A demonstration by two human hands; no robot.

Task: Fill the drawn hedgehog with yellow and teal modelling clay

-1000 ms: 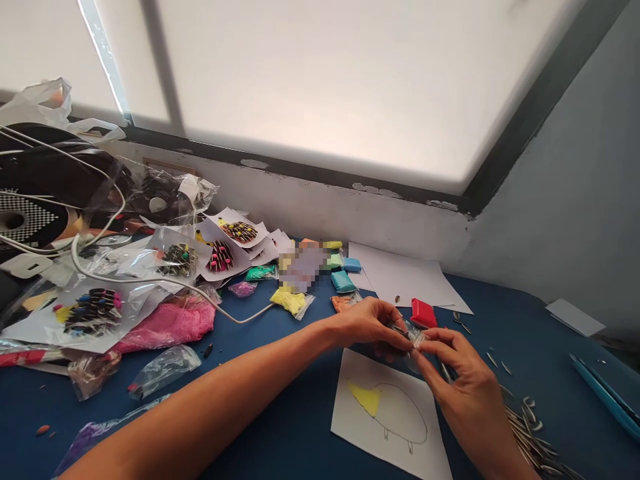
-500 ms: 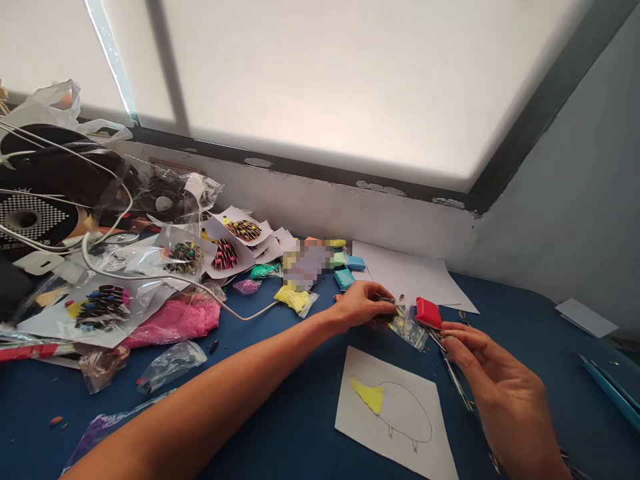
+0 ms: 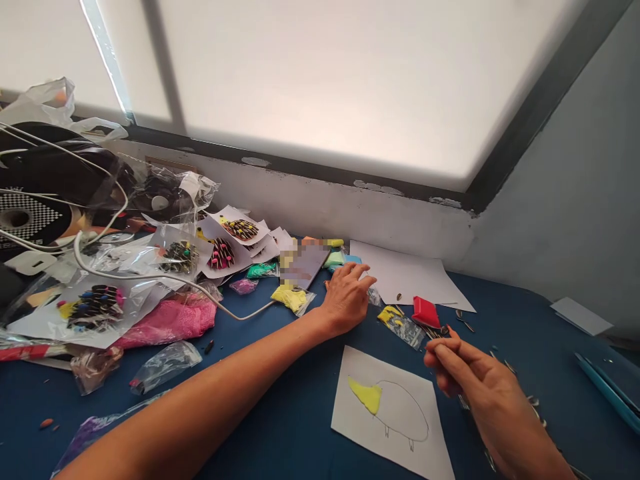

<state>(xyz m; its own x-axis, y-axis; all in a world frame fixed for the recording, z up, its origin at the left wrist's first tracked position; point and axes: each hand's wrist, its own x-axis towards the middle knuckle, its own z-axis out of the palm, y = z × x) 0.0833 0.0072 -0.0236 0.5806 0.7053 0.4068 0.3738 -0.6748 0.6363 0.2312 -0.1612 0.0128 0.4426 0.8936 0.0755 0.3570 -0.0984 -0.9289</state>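
Observation:
My left hand point(image 3: 347, 300) is over the small packets by the white sheet, fingers apart and slightly bent. A clear plastic bag point(image 3: 374, 295) shows beside its fingers, partly covered. My right hand point(image 3: 467, 373) is closed in a pinch near the red packet point(image 3: 425, 312); a small dark thing shows at its fingertips, too small to name. Between the hands lies a clear bag with yellow pieces point(image 3: 400, 325). In front is a white card point(image 3: 350, 427) with a pencilled oval body and two legs; yellow material point(image 3: 366, 396) fills its pointed left end.
White paper sheets point(image 3: 410, 270) lie along the wall. On the left are cards with striped, colour-dotted pieces point(image 3: 97, 308), a pink cloth point(image 3: 173, 323), plastic bags and a white cable point(image 3: 150, 277). A yellow packet point(image 3: 290, 298) is near my left wrist. A blue object point(image 3: 607, 393) lies far right.
My left hand has moved left from the clear bag with yellow pieces, and its fingers have spread. The dark bundle it held is out of sight. My right hand has shifted slightly left and down.

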